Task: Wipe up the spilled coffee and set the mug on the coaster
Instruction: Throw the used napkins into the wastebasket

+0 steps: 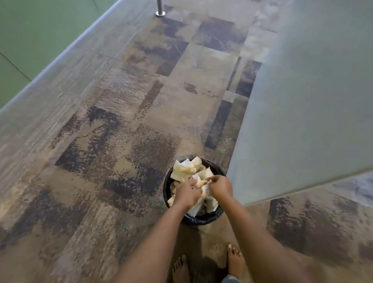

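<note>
I look down at a black waste bin [167, 188] on the floor, filled with crumpled, coffee-stained paper towels [184, 169]. Both my hands are over the bin's mouth. My left hand [188, 193] and my right hand [220, 186] are pinched together on one small stained wad of paper towel [201, 183] between them. No mug, coaster or spill is in view.
A pale grey tabletop [311, 98] fills the right side, its near corner just right of the bin. Patterned brown carpet tiles [113, 124] cover the floor. A metal table leg [159, 2] stands far ahead. A green wall [16, 32] runs along the left. My bare feet [180, 273] are below the bin.
</note>
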